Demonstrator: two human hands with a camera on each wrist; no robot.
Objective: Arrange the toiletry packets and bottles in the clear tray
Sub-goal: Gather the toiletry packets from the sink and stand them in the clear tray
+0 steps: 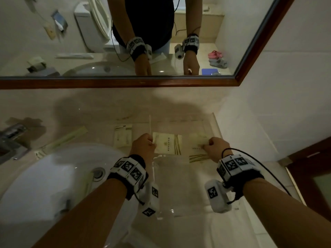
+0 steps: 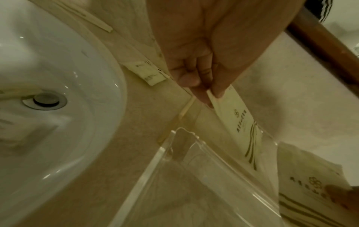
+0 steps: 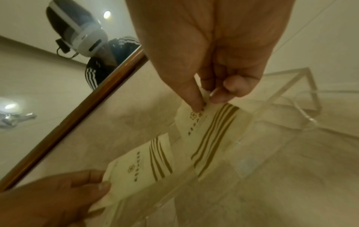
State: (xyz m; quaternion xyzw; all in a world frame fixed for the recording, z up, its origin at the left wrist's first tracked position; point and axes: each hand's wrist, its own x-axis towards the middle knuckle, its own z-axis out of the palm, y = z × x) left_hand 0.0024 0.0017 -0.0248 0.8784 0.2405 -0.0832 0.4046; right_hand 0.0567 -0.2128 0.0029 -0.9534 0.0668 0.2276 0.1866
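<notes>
A clear tray sits on the counter right of the sink. My left hand pinches the corner of a cream packet with gold stripes over the tray's far left part. My right hand pinches a second striped cream packet over the tray's far right part. In the right wrist view the left-hand packet hangs beside it, the two nearly touching. A smaller cream packet lies on the counter left of the tray. No bottles show.
The white sink basin with its drain lies at left, the faucet beyond it. A long wrapped stick lies along the basin's rim. The framed mirror and a tiled wall close off the back and right.
</notes>
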